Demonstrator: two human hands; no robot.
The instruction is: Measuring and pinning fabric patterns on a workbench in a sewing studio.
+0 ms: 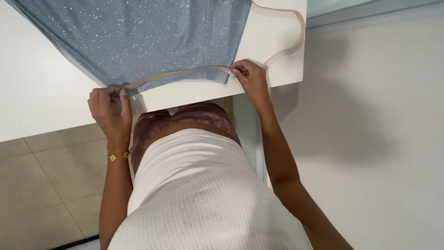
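Note:
A blue-grey sparkly fabric (148, 37) lies spread on a white table (41, 92), its hem close to the table's near edge. A pale pink measuring tape (185, 72) is stretched along that hem. My left hand (110, 111) pinches one end of the tape at the fabric's left corner. My right hand (249, 78) pinches the tape at the fabric's right corner. The rest of the tape (296, 41) loops away over the bare table to the right and back toward the far edge.
The table's right edge (305, 55) stands next to a white wall (379, 120). Beige floor tiles (51, 185) show below the table at the left. My torso in a white ribbed top (199, 194) presses near the table's front edge.

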